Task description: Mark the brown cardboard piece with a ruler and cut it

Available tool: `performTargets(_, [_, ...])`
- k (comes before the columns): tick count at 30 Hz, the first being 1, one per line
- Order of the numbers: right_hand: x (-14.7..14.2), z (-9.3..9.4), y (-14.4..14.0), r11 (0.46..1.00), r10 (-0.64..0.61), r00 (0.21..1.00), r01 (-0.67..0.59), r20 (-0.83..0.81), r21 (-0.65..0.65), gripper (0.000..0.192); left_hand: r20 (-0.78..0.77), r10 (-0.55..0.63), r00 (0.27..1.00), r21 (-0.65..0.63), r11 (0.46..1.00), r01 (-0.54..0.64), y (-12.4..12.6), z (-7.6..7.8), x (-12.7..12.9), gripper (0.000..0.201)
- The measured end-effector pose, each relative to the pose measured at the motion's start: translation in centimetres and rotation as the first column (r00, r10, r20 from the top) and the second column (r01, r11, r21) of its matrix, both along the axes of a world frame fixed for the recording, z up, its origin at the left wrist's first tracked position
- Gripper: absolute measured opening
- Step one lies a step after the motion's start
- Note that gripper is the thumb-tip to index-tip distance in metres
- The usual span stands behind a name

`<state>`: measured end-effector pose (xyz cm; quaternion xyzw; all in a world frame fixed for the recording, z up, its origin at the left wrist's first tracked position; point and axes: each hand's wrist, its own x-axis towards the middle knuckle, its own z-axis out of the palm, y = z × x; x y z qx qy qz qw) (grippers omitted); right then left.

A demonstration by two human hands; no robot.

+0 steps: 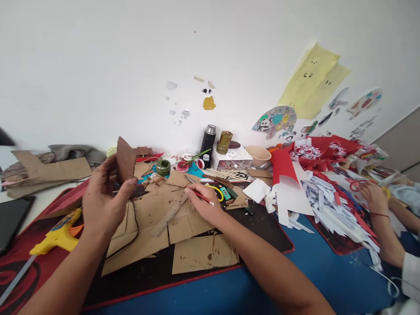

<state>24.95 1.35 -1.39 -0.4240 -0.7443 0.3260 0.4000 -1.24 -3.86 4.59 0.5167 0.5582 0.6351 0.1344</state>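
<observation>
My left hand (106, 197), with brown smears on its fingers, holds up a brown-coated piece of cardboard (126, 159) between thumb and fingers. Low over the cardboard sheets, my right hand (204, 204) pinches a thin red stick (204, 197) with a white end; whether it is a pencil or a brush I cannot tell. Right beside those fingers lie scissors with yellow handles (219, 190), partly hidden by the hand. Stained brown cardboard (147, 218) is spread beneath both hands, with a grey-brown strip (170, 216) across it.
A yellow glue gun (59, 236) lies at left, near a black phone (13, 218). Behind stand a green paint jar (163, 167), a black flask (209, 140) and a white box (232, 158). At right, another person's hands (372, 197) hold red-handled scissors beside paper strips (331, 205).
</observation>
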Motion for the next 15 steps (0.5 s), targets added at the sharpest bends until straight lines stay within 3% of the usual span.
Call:
performTargets(3, [0.5,1.6,-0.2,0.985,0.097,0.966,-0.127,0.241,0.114,0.024,0.076,0.014,0.997,0.062,0.998,-0.019,-0.4,1.2,0.0,0.088])
performTargets(6, [1.4,2.8,-0.8,0.956,0.160,0.873,-0.253,0.461,0.148,0.024,0.133,-0.011,0.991,0.042,0.999,0.005,-0.8,1.9,-0.2,0.085])
performTargets(10, [2.4,4.3,-2.0,0.956,0.109,0.622,-0.280,0.775,0.091,0.026,0.171,-0.034,0.985,-0.031,0.999,0.040,-1.7,2.2,-0.6,0.083])
performTargets(12, [2.6,5.2,-2.7,0.955,0.126,0.491,-0.294,0.862,0.028,0.031,0.150,-0.027,0.988,-0.075,0.996,0.038,-2.2,2.4,-0.7,0.080])
performTargets(15, [2.6,6.1,-3.6,0.961,0.113,0.362,-0.275,0.925,-0.010,0.038,0.061,-0.042,0.997,-0.175,0.983,0.053,-3.1,2.5,-1.1,0.078])
